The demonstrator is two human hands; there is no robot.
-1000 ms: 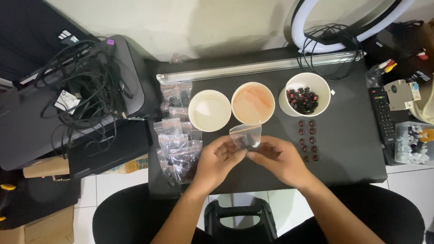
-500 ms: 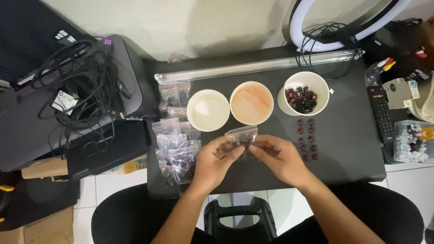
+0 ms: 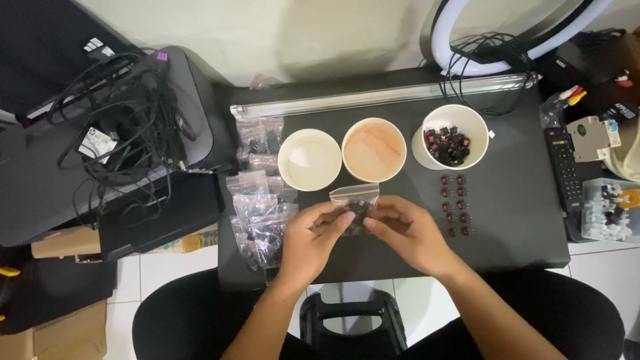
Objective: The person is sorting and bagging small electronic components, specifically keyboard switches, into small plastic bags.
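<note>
Both my hands hold one small clear zip bag (image 3: 355, 202) with dark small parts inside, just above the black table (image 3: 520, 200). My left hand (image 3: 313, 237) pinches its left side and my right hand (image 3: 407, 230) pinches its right side. Behind the bag stand three paper cups: a white empty one (image 3: 309, 160), one with an orange-stained inside (image 3: 374, 149), and one holding several dark red and black small parts (image 3: 451, 135). Two short rows of the same small parts (image 3: 453, 207) lie on the table to the right of my right hand.
A pile of filled clear zip bags (image 3: 260, 213) lies left of my hands. A long tube lamp (image 3: 387, 101) lies across the back of the table. A printer with tangled cables (image 3: 113, 133) is at left; a remote (image 3: 563, 170) and ring light (image 3: 493, 40) at right.
The bag has come down a little and closer to me, and my fingers have closed in over its lower part where the dark pieces sit.
</note>
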